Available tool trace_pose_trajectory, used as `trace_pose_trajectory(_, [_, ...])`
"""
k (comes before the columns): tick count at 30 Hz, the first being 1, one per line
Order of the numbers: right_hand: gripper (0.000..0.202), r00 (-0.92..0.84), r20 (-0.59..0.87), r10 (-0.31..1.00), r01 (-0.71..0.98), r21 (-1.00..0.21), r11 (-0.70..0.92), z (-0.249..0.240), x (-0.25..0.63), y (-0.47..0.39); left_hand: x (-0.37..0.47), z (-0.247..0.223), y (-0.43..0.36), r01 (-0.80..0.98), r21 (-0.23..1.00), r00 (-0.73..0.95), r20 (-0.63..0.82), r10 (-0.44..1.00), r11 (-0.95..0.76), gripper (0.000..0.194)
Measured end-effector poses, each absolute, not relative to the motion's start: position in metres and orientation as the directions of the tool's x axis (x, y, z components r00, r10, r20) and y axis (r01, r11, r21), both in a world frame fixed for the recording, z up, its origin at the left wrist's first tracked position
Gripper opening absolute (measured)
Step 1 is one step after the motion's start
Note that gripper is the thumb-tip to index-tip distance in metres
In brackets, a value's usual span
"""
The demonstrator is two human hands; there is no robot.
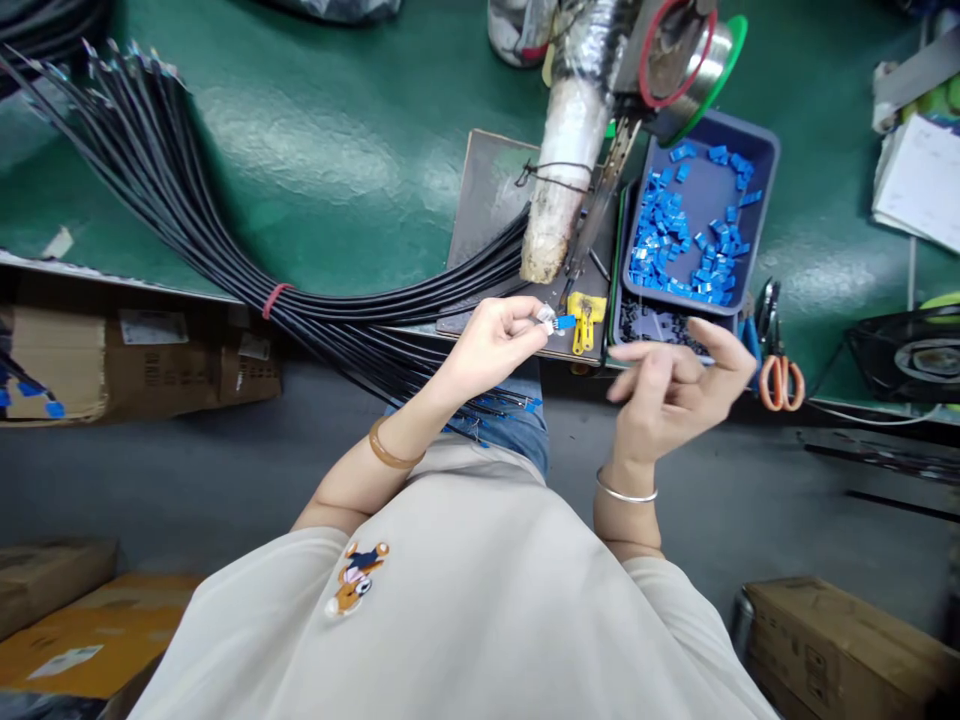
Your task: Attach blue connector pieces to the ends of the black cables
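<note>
My left hand [495,345] is closed in a pinch around the end of a black cable. From its fingertips sticks out a small blue connector [565,322], with short thin wires behind it. Something whitish covers the fingertips; I cannot make out what. Just right of the connector is a yellow fixture [583,320] at the bench edge. My right hand [675,390] hovers in front of the trays, fingers apart, somewhat blurred, with nothing visible in it. A bundle of black cables [360,305], tied with a red band [276,300], runs along the bench edge under my left wrist.
A grey tray [766,190] of loose blue connectors overlaps a lower tray [637,325] with small black parts. Above the yellow fixture hang a wrapped duct [566,170] and a solder wire spool [705,80]. Orange-handled scissors [781,383] and a fan [919,350] are at right.
</note>
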State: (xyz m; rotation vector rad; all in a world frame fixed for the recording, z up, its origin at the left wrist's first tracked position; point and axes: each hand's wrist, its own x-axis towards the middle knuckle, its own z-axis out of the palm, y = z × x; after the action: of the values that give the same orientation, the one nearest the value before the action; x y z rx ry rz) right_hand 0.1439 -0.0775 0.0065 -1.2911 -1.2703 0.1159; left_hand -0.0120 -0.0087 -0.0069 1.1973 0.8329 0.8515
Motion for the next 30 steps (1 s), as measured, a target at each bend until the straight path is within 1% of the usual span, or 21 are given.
trace_pose_trajectory(2, [0.018,0.323,0.587,0.742,0.587,-0.739,0.33,0.002,0.144,-0.076,-0.012,-0.006,-0.008,-0.128,0.978,0.447,-0.09,0.89,0.164,0.009])
trace_pose_trajectory(4, [0.011,0.225,0.595,0.771,0.652,-0.681,0.335,-0.004,0.143,-0.073,-0.011,-0.005,-0.006,-0.144,0.974,0.445,-0.093,0.89,0.174,0.009])
trace_pose_trajectory(6, [0.007,0.134,0.623,0.771,0.711,-0.602,0.363,-0.008,0.141,-0.069,-0.01,-0.004,-0.005,-0.168,0.97,0.435,-0.088,0.896,0.177,0.011])
trace_pose_trajectory(8, [0.005,0.081,0.649,0.757,0.739,-0.549,0.391,-0.012,0.14,-0.064,-0.009,-0.004,-0.003,-0.189,0.966,0.424,-0.081,0.902,0.175,0.013])
trace_pose_trajectory(10, [0.006,0.068,0.661,0.747,0.746,-0.531,0.402,-0.014,0.139,-0.061,-0.008,-0.003,-0.002,-0.207,0.961,0.42,-0.082,0.904,0.183,0.012])
trace_pose_trajectory(17, [0.008,0.068,0.669,0.74,0.742,-0.53,0.411,-0.011,0.136,-0.055,-0.007,-0.002,0.0,-0.234,0.95,0.386,-0.102,0.917,0.204,0.009])
trace_pose_trajectory(25, [0.011,0.07,0.671,0.738,0.751,-0.523,0.404,-0.011,0.136,-0.056,-0.009,-0.002,0.0,-0.189,0.955,0.418,-0.132,0.899,0.228,0.007])
trace_pose_trajectory(30, [0.01,0.071,0.68,0.73,0.771,-0.502,0.392,-0.011,0.136,-0.055,-0.008,-0.004,-0.001,-0.166,0.964,0.411,-0.123,0.903,0.207,0.008])
